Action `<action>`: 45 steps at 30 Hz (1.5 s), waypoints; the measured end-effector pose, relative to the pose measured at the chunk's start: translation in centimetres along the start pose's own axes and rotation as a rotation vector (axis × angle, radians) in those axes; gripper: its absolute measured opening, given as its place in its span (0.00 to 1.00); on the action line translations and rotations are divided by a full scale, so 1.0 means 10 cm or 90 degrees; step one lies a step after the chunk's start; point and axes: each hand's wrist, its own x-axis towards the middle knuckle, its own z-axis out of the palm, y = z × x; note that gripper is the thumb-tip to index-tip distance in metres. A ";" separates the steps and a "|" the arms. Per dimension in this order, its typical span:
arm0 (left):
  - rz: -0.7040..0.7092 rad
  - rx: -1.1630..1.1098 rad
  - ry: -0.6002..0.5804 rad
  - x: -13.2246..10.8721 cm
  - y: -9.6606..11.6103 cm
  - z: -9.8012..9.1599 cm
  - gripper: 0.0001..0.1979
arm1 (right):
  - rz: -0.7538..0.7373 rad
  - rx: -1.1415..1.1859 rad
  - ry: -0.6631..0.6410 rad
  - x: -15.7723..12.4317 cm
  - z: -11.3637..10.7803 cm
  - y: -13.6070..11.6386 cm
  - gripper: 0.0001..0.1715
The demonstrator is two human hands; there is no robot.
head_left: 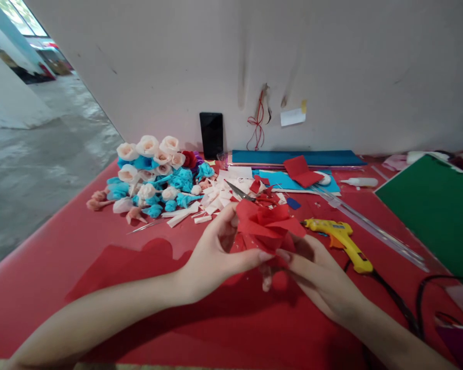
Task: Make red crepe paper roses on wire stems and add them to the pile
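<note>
A red paper flower (268, 226) with layered petals is held up over the table between both hands. My left hand (219, 249) grips its left side, thumb along the lower edge. From the right, my right hand (312, 267) pinches the flower's lower edge, its thumb close to the left thumb. Some fingers of both hands are hidden behind the paper. Just beyond the flower lie scissors (239, 191) among white and red paper scraps (216, 192). A yellow glue gun (341, 236) rests to the right of my right hand. Red paper (119, 267) lies beside my left forearm.
White and blue paper flowers (148, 174) are heaped at the back left. A black phone (211, 134) leans on the wall. Blue paper (293, 157), clear sticks (378, 231), a small white bottle (360, 182) and a green board (435, 216) lie behind and right. A black cable (397, 303) crosses the right side.
</note>
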 end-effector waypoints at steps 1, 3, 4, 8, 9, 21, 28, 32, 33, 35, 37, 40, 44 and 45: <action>0.005 -0.002 0.005 0.00 0.00 0.00 0.13 | -0.004 -0.016 -0.001 0.00 -0.01 0.01 0.09; 0.016 0.001 0.025 0.00 -0.01 0.00 0.14 | -0.018 -0.045 -0.003 0.00 -0.02 0.03 0.10; 0.022 0.004 0.036 0.00 -0.01 0.00 0.14 | -0.025 -0.061 -0.005 0.00 -0.03 0.03 0.10; 0.044 0.048 0.051 0.02 0.01 -0.01 0.15 | -0.044 -0.121 -0.021 -0.02 -0.02 0.01 0.12; 0.051 0.065 0.053 0.02 0.02 -0.01 0.15 | -0.047 -0.136 -0.026 -0.02 -0.02 0.01 0.12; 0.029 0.084 0.062 0.03 0.03 0.01 0.16 | -0.072 -0.196 0.037 0.00 -0.01 0.00 0.12; 0.036 0.117 0.091 0.03 0.02 0.00 0.16 | -0.092 -0.222 0.010 -0.03 0.02 -0.04 0.11; 0.036 0.097 0.114 0.02 0.00 -0.01 0.17 | -0.090 -0.271 0.019 -0.03 0.04 -0.05 0.13; 0.030 0.089 0.108 0.02 0.00 -0.01 0.17 | -0.089 -0.276 0.027 -0.02 0.04 -0.06 0.13; 0.012 0.072 0.093 0.02 0.00 -0.01 0.17 | -0.086 -0.281 0.041 -0.01 0.04 -0.06 0.12; -0.005 0.061 0.087 0.02 0.01 0.00 0.18 | -0.086 -0.277 0.049 -0.01 0.05 -0.07 0.11; 0.002 0.059 0.101 0.02 0.02 -0.01 0.20 | -0.089 -0.258 0.062 -0.01 0.05 -0.07 0.10; 0.026 0.047 0.075 0.02 0.01 -0.01 0.18 | -0.079 -0.203 0.060 -0.03 0.01 -0.03 0.11; 0.031 0.040 0.058 0.02 0.00 -0.02 0.16 | -0.074 -0.179 0.052 -0.04 0.00 -0.01 0.11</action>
